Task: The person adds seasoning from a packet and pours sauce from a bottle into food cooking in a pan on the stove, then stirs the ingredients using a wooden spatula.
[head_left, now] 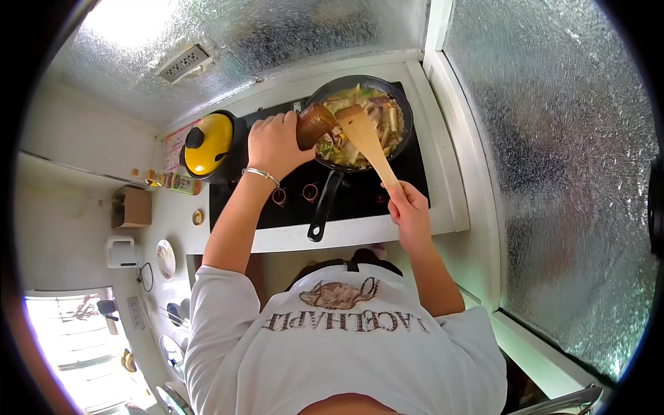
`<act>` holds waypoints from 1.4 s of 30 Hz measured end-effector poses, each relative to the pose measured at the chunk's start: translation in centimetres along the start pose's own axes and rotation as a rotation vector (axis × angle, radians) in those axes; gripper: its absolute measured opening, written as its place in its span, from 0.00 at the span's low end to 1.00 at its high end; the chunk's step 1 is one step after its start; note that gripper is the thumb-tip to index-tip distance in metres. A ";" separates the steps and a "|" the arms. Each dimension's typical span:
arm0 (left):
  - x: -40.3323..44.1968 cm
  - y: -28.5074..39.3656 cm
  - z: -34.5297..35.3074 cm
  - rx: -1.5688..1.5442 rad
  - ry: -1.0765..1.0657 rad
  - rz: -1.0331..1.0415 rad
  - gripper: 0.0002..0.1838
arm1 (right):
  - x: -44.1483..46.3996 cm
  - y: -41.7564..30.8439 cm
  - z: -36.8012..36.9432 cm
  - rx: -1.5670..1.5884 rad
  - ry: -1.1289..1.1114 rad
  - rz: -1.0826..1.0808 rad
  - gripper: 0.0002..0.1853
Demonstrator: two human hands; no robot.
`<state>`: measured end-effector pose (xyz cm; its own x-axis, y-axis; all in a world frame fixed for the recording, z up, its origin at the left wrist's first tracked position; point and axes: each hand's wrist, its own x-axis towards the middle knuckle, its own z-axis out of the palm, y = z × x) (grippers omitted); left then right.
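Silvery walls [574, 138] flank a black cooktop [363, 199], left hand [275, 146] gripping a jar [315, 127], right hand [409, 209] a spatula [369, 144].

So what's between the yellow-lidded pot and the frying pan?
In the head view, the left hand sits between pot and pan, gripping a brown jar that reaches over the pan, with the black stovetop below.

From where I stand, this is a kitchen. A frying pan [408, 126] of food [389, 121] sits on the black cooktop [266, 218], with a yellow-lidded pot [211, 146] nearby.
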<state>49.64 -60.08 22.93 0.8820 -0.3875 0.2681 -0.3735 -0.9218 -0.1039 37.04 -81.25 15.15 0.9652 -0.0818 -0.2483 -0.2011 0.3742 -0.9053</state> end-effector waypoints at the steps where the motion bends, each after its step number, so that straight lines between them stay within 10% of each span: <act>1: 0.6 0.1 0.1 0.048 -0.030 0.013 0.25 | 0.3 -0.1 -0.2 0.004 -0.004 0.023 0.12; 42: 7.5 1.1 -0.8 0.507 -0.322 0.317 0.23 | 5.3 2.8 0.2 0.280 -0.094 0.066 0.13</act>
<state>55.64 -64.06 25.59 0.8231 -0.5505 -0.1399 -0.5165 -0.6230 -0.5875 41.58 -80.41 11.34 0.9655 0.0326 -0.2585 -0.2228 0.6174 -0.7544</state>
